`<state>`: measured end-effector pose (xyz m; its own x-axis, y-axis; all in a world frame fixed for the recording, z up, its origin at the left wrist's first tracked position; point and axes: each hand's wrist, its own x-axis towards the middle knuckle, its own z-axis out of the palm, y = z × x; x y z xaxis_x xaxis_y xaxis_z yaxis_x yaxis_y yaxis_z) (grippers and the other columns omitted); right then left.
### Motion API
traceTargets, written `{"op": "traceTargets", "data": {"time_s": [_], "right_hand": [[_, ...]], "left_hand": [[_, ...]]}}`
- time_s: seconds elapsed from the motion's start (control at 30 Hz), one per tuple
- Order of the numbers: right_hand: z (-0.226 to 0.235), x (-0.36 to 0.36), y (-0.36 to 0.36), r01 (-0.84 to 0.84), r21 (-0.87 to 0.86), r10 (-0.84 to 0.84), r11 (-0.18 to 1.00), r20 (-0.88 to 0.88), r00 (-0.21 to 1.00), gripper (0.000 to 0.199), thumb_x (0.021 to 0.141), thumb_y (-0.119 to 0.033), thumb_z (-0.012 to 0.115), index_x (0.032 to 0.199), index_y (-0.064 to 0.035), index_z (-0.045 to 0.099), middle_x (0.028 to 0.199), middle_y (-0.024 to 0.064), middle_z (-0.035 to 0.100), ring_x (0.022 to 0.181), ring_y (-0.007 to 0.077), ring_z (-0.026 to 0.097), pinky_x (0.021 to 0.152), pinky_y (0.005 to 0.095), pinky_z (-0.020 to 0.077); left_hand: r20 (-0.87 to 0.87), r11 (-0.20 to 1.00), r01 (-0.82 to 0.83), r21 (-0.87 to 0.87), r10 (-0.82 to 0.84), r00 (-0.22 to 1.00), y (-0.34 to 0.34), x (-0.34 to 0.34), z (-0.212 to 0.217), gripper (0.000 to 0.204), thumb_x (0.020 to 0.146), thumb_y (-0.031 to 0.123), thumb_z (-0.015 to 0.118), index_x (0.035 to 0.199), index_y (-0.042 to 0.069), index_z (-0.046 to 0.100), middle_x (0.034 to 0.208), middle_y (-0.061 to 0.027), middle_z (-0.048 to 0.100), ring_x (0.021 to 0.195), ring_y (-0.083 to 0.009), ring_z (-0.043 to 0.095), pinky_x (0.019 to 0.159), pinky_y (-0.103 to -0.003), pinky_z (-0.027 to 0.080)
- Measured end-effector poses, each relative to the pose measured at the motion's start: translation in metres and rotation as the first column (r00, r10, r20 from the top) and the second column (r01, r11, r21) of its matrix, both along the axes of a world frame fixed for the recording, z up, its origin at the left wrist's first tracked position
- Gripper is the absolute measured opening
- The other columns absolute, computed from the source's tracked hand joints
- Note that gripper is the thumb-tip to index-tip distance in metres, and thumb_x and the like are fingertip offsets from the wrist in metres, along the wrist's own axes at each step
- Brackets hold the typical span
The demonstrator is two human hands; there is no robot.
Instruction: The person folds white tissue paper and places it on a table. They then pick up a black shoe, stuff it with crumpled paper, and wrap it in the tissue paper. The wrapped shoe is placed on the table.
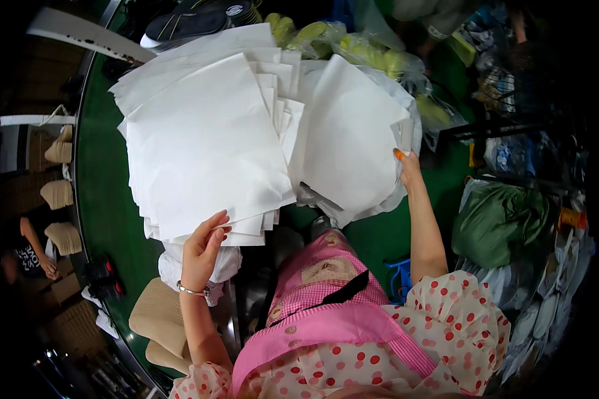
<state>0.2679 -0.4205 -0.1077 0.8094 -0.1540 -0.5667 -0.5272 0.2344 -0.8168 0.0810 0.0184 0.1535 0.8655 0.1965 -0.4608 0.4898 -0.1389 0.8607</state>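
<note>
The left hand hovers half-open at the paper stack's near edge; the right hand pinches a white sheet; handling seemingly wants gentleness.

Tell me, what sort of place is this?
It looks like a workshop or small factory, maybe one that makes shoes. You can see big piles of white sheets, stacked beige pieces and black sole-shaped pieces.
</note>
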Motion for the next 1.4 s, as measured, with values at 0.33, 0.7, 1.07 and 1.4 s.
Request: {"op": "traceTargets", "data": {"time_s": [0.33,0.7,1.07,1.4], "right_hand": [[-0.047,0.005,0.001,-0.128,-0.828,0.171,0.546,-0.04,0.985,0.044,0.077,-0.018,0.065,0.113,0.0043,0.053,0.102,0.0122,0.059,0.09,0.0209,0.057,0.079,0.0302,0.0453],[-0.018,-0.073,0.072,-0.496,-0.858,0.905,0.134,-0.097,0.414,0.034,0.081,-0.015,0.06,0.11,0.0015,0.056,0.096,0.0099,0.061,0.083,0.0169,0.057,0.072,0.0272,0.0453],[0.013,-0.177,0.215,-0.522,-0.499,0.72,-0.692,-0.423,-0.55,0.025,0.084,-0.011,0.055,0.107,-0.0013,0.059,0.089,0.0076,0.062,0.076,0.013,0.058,0.066,0.0243,0.0453],[0.046,-0.275,0.345,-0.016,-0.451,0.215,-0.892,-0.393,-0.894,0.021,0.086,-0.006,0.051,0.104,-0.0039,0.062,0.085,0.0052,0.063,0.07,0.009,0.058,0.059,0.0214,0.0446]], "left_hand": [[0.017,0.976,-0.142,0.165,0.141,0.99,0.012,-0.053,-0.027,0.031,0.09,0.01,0.052,0.12,0.005,0.055,0.109,-0.009,0.062,0.097,-0.0167,0.06,0.083,-0.028,0.048],[0.017,0.788,-0.615,0.027,0.615,0.788,-0.11,-0.273,-0.064,0.027,0.088,0.015,0.054,0.112,0.005,0.061,0.1,-0.0118,0.066,0.089,-0.0204,0.064,0.08,-0.029,0.05],[-0.141,0.21,-0.857,0.47,0.977,0.161,-0.248,-0.468,-0.159,0.028,0.081,0.02,0.05,0.101,0.006,0.065,0.1,-0.016,0.064,0.094,-0.0317,0.06,0.085,-0.039,0.047],[-0.362,-0.476,-0.703,0.528,0.622,-0.694,-0.509,-0.425,-0.212,0.026,0.081,0.025,0.051,0.096,0.011,0.067,0.094,-0.0147,0.065,0.088,-0.0336,0.062,0.08,-0.04,0.05]]}}
